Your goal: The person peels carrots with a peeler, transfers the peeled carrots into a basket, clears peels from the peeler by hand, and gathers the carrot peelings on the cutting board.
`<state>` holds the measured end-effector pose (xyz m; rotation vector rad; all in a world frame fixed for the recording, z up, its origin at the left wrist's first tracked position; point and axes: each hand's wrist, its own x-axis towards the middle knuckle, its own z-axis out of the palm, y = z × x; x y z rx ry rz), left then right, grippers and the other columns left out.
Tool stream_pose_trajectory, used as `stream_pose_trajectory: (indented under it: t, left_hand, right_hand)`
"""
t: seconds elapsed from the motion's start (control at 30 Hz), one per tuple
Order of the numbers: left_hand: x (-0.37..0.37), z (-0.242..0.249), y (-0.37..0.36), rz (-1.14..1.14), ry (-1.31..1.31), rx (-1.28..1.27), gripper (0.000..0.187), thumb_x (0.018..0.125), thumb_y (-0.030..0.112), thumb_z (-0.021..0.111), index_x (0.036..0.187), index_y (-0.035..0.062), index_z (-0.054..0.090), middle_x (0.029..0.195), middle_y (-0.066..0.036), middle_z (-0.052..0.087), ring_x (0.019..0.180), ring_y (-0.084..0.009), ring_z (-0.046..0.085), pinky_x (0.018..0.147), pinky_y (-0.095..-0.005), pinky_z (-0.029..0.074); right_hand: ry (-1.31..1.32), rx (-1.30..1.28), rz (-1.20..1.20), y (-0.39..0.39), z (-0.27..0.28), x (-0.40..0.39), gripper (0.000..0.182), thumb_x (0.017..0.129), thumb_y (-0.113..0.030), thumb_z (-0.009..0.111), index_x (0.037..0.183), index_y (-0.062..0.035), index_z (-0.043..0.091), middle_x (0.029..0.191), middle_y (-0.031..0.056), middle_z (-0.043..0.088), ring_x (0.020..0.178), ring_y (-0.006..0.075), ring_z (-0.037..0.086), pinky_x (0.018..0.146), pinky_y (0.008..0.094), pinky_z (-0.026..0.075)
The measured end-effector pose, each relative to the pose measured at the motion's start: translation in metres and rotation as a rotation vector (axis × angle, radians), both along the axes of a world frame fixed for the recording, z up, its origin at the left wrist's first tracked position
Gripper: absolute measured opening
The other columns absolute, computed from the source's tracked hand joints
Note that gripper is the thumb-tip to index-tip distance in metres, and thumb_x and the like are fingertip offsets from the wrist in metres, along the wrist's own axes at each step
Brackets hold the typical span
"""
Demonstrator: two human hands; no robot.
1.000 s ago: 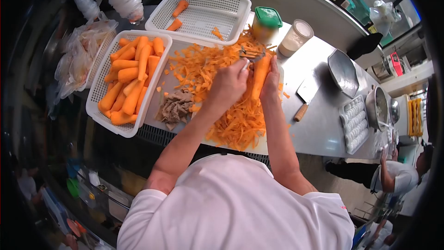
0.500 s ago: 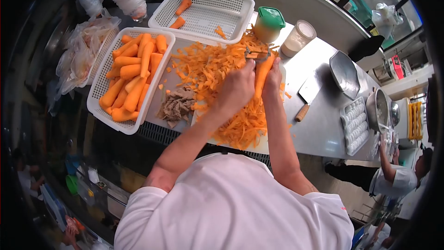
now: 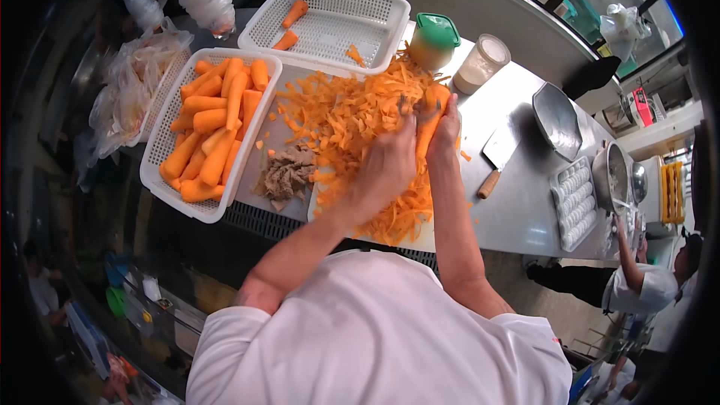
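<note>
Over heaped peelings point(image 3: 345, 114), the left hand point(image 3: 388, 165) grips a peeler point(image 3: 428, 112), the right hand point(image 3: 447, 133) an apparently unfinished carrot point(image 3: 427, 130) — seemingly peeled carrots point(image 3: 210, 120) basketed point(image 3: 207, 214) alongside.

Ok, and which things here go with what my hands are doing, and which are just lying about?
In the work:
- carrot, in your right hand
- peeler, blurred, in your left hand
- peelings
- basket of carrots
- wider basket, probably

Just lying about, it seems:
- cleaver
- crumpled brown heap
- green-lidded container
- metal dish
</note>
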<state>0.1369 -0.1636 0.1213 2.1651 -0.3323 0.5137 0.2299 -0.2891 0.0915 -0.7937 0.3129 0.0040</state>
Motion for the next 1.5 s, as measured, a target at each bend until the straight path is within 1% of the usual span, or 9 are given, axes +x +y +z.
stream_pose_trajectory:
  t: [0.17,0.3,0.4,0.63,0.87,1.13,1.27,1.37,1.5]
  left_hand:
    - [-0.068,0.024,0.034,-0.324,0.460,-0.128,0.031,0.093,0.007,0.057,0.122,-0.0039,0.061,0.079,-0.027,0.065,0.072,-0.0378,0.068,0.065,-0.0405,0.051]
    - [-0.004,0.061,0.027,-0.070,0.301,-0.206,0.031,0.093,0.007,0.056,0.122,-0.0035,0.061,0.084,-0.027,0.066,0.076,-0.0388,0.068,0.066,-0.0418,0.051]
    - [0.030,0.037,0.007,-0.064,0.223,-0.175,0.032,0.093,0.007,0.055,0.123,-0.0034,0.060,0.086,-0.027,0.065,0.079,-0.0420,0.066,0.067,-0.0451,0.051]
    - [-0.067,0.029,0.024,-0.208,0.396,-0.120,0.031,0.093,0.007,0.055,0.123,-0.0026,0.060,0.087,-0.028,0.065,0.081,-0.0436,0.065,0.069,-0.0478,0.051]
    - [0.035,0.036,0.011,-0.051,0.227,-0.163,0.032,0.093,0.007,0.055,0.123,-0.0046,0.059,0.083,-0.029,0.064,0.076,-0.0426,0.065,0.067,-0.0467,0.050]
    - [-0.070,0.021,0.029,-0.216,0.327,-0.161,0.035,0.093,0.006,0.056,0.126,-0.0074,0.057,0.081,-0.027,0.064,0.073,-0.0412,0.065,0.066,-0.0434,0.050]
    - [-0.022,0.063,0.030,-0.064,0.257,-0.188,0.032,0.093,0.008,0.058,0.122,-0.0056,0.061,0.077,-0.026,0.064,0.069,-0.0398,0.065,0.062,-0.0429,0.050]
    - [0.032,0.051,0.017,-0.032,0.123,-0.174,0.032,0.092,0.007,0.058,0.122,-0.0061,0.060,0.075,-0.026,0.062,0.066,-0.0398,0.064,0.060,-0.0436,0.049]
    - [0.002,0.030,0.003,-0.044,0.094,-0.046,0.033,0.092,0.006,0.057,0.122,-0.0071,0.059,0.074,-0.026,0.061,0.067,-0.0409,0.063,0.060,-0.0449,0.048]
  right_hand:
    - [-0.017,0.055,-0.104,-0.031,-0.026,0.014,0.056,0.105,-0.052,0.030,0.116,-0.0032,0.056,0.091,0.0096,0.065,0.074,0.0197,0.061,0.064,0.0343,0.054]
    - [-0.068,-0.155,0.050,-0.018,-0.015,0.007,0.057,0.106,-0.051,0.026,0.119,-0.0035,0.055,0.095,0.0114,0.066,0.077,0.0204,0.062,0.067,0.0342,0.054]
    - [-0.039,-0.190,0.044,0.002,0.005,-0.003,0.056,0.106,-0.051,0.025,0.118,-0.0043,0.055,0.094,0.0113,0.066,0.078,0.0212,0.063,0.069,0.0348,0.054]
    - [-0.031,0.046,-0.063,-0.028,-0.036,0.019,0.063,0.106,-0.053,0.019,0.117,-0.0021,0.054,0.092,0.0123,0.066,0.079,0.0218,0.062,0.070,0.0348,0.054]
    - [-0.013,0.060,0.135,0.000,0.002,0.004,0.060,0.103,-0.057,0.030,0.110,-0.0056,0.060,0.088,0.0099,0.065,0.074,0.0217,0.061,0.065,0.0330,0.053]
    - [-0.070,0.020,-0.020,-0.027,-0.040,0.028,0.062,0.106,-0.051,0.024,0.118,0.0003,0.055,0.096,0.0150,0.065,0.078,0.0250,0.064,0.064,0.0344,0.055]
    - [-0.064,-0.059,0.037,-0.017,-0.028,0.019,0.065,0.104,-0.056,0.023,0.120,-0.0021,0.056,0.098,0.0131,0.065,0.075,0.0220,0.063,0.064,0.0328,0.054]
    - [-0.076,-0.095,-0.028,-0.001,-0.031,0.023,0.063,0.104,-0.057,0.026,0.120,-0.0043,0.057,0.094,0.0121,0.067,0.076,0.0209,0.064,0.065,0.0328,0.054]
    - [-0.061,-0.085,-0.019,-0.002,-0.019,0.018,0.061,0.104,-0.056,0.027,0.124,-0.0051,0.055,0.101,0.0131,0.066,0.085,0.0217,0.065,0.068,0.0364,0.055]
